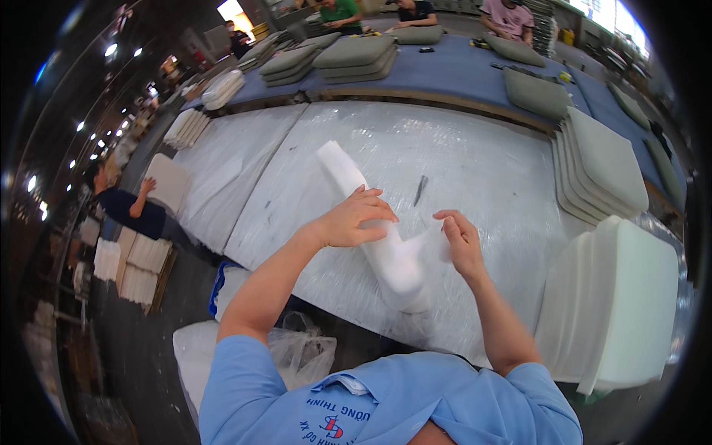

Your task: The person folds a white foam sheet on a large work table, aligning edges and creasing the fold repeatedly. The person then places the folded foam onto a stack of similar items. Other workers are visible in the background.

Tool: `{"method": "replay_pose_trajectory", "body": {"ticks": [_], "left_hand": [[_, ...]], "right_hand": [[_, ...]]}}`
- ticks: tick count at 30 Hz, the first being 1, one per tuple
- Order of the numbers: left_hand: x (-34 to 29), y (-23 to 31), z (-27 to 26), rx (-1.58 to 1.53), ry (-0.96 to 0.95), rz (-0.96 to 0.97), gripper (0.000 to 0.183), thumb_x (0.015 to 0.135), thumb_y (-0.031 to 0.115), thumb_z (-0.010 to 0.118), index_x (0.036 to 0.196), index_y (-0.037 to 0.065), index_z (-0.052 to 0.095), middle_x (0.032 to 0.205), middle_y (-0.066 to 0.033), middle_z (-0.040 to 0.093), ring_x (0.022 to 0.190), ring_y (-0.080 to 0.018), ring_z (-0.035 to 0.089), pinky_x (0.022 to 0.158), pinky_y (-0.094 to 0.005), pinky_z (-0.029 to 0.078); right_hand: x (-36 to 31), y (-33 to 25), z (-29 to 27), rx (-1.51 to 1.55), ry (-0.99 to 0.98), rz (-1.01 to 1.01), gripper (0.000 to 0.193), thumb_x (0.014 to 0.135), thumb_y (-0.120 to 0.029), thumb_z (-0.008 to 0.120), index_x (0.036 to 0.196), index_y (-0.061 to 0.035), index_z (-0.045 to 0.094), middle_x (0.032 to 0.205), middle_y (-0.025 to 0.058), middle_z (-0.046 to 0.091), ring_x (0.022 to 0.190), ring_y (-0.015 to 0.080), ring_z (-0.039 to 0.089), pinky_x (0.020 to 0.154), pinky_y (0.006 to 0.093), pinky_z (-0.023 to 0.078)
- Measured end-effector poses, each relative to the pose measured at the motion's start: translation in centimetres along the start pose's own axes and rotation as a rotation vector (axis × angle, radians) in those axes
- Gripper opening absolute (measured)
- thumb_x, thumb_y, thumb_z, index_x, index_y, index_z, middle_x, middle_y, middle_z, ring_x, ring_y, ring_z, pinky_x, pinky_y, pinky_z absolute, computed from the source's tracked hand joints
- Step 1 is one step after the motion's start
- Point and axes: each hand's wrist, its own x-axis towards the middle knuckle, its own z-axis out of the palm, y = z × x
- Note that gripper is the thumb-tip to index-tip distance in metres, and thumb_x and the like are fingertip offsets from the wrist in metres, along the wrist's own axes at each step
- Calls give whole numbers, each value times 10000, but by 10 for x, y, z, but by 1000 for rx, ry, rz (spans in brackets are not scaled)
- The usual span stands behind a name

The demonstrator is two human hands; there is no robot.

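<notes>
On the film-covered table (493, 178) lies a white roll (400, 278); the left hand (357, 220) rests on it, fingers spread, while the right hand (463, 243) curls near its sheer flap (428, 248), whether pinching I cannot tell.

Frame centre: left hand (356, 221) rests on the white bundle (404, 278), fingers extended over it. Right hand (461, 239), fingers curled, is beside the bundle's translucent flap; grip not discernible. Work surface: film-covered table (489, 185). Dark, narrow object (420, 190): above the hands. Right side of frame: stacked pale pads (604, 163). Upper edge: co-workers at blue table (452, 67).
</notes>
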Motion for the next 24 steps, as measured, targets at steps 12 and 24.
{"method": "replay_pose_trajectory", "body": {"ticks": [12, 24], "left_hand": [[25, -37, 0, -105, 51, 207, 132, 875, 224, 791, 986, 156, 811, 997, -3, 700, 1063, -223, 618, 1145, -506, 325], [-3, -33, 13, 28, 343, 181, 201, 886, 178, 763, 1071, 100, 769, 1055, -95, 693, 1031, -303, 618, 944, -432, 460]], "right_hand": [[-16, -64, 42, -797, -299, -239, 552, 909, -579, 726, 976, -32, 689, 917, 131, 611, 825, 319, 615, 761, 428, 506], [-36, -2, 75, 139, -217, 410, 465, 1096, -423, 523, 1016, -29, 757, 904, 28, 715, 829, 103, 626, 744, 303, 509]]}}
